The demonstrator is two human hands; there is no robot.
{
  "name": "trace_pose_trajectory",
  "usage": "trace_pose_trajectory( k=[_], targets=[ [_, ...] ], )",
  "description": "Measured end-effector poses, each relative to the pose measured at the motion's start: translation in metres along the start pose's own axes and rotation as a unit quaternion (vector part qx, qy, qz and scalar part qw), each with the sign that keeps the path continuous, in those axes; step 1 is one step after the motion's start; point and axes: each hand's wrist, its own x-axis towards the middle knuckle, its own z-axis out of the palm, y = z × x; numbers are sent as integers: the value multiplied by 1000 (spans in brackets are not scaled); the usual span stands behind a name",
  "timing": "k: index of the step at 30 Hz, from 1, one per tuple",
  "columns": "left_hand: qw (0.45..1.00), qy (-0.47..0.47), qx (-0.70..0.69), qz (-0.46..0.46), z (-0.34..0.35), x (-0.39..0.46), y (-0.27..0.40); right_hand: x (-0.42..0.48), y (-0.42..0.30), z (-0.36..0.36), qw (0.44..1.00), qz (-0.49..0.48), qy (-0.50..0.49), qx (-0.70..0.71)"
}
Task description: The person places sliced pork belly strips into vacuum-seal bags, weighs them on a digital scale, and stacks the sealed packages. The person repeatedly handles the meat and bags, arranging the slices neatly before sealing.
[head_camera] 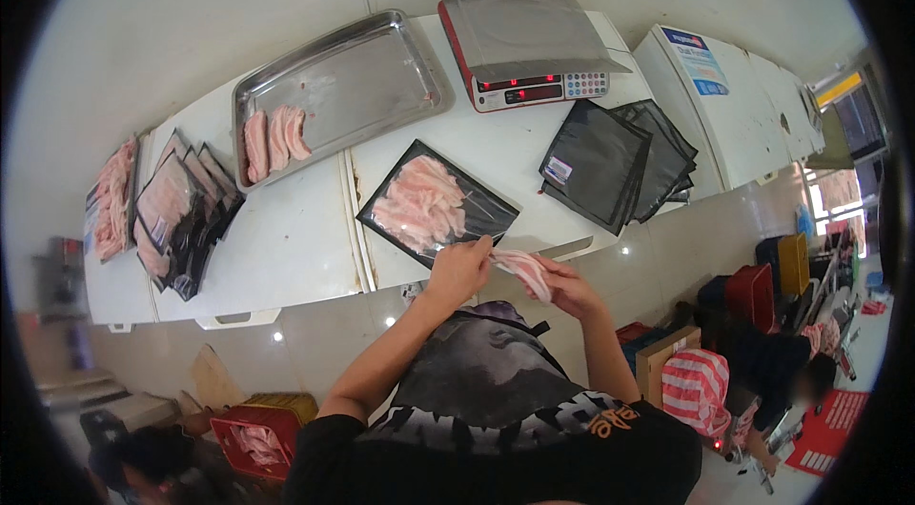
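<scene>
Before me lies a black-backed clear plastic bag (493, 213) with slices of raw pork belly (419, 203) inside. My left hand (457, 275) is closed at the bag's near edge, its fingertips curled over the plastic. In my right hand (574, 289) are a few pork belly strips (525, 270), held just off the counter's front edge. The far ends of these strips reach my left fingertips; whether the left fingers also pinch them is hidden.
A steel tray (350, 94) holds several pork strips (286, 132) at its left end. Behind stands a digital scale (525, 30). Black bags (600, 162) lie right on the white freezer top (300, 240); filled packs (182, 212) lie left. A co-worker (772, 355) is at right.
</scene>
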Motion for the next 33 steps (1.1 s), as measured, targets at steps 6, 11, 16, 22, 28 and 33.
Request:
trace_pose_trajectory(
  k=[6,11,16,22,28,33],
  targets=[
    [992,104,-68,-22,-22,1,24,72,7,51,998,-52,-26,-23],
    [980,181,-74,-31,-30,-3,38,130,-8,83,962,-66,-34,-261],
    [971,223,-69,-41,-30,-13,37,161,-8,101,907,-227,-130,-329],
    [971,170,-155,-70,-37,-37,46,177,-1,108,584,-438,-94,-678],
    [916,305,-158,-207,-39,-98,-34,204,6,91,541,-459,-123,-694],
    [861,421,-66,-277,-64,-139,-112,216,-2,87,598,-497,-149,-611]
  ],
)
